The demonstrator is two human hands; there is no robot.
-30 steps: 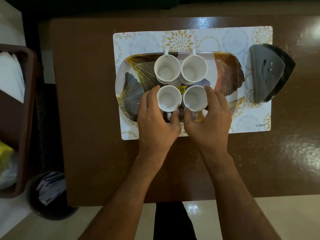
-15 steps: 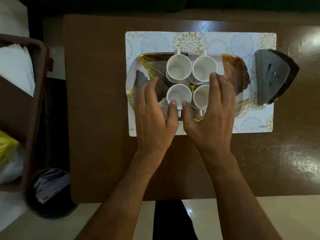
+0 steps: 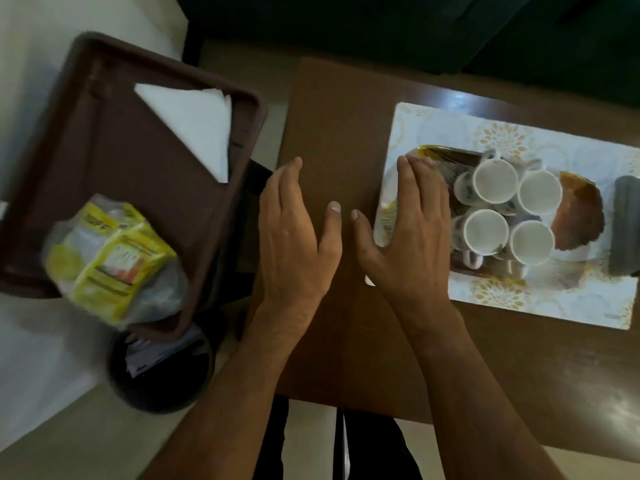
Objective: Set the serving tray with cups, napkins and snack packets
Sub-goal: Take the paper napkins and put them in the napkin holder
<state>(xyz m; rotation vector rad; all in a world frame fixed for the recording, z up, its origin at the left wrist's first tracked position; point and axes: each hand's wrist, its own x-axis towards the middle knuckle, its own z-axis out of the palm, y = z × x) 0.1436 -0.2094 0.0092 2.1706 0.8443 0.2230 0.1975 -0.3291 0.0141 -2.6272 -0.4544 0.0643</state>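
Several white cups (image 3: 496, 181) stand grouped on the patterned serving tray (image 3: 578, 206) at the right. My right hand (image 3: 412, 233) hovers flat and empty over the tray's left end, fingers apart. Over the bare brown table, my left hand (image 3: 294, 233) is likewise flat and holds nothing. To the left, a brown crate (image 3: 114, 161) holds folded white napkins (image 3: 197, 123) at its far side and yellow snack packets (image 3: 110, 251) in clear wrap at its near side.
The tray rests on a white and gold placemat (image 3: 498, 299) on the brown table (image 3: 346, 341). A grey object (image 3: 625, 223) lies at the tray's right end. A dark round bin (image 3: 159, 372) with papers stands on the floor below the crate.
Both hands have let go of the near cups and drawn away to the left. My view has swung left, bringing the crate with napkins and snack packets into sight.
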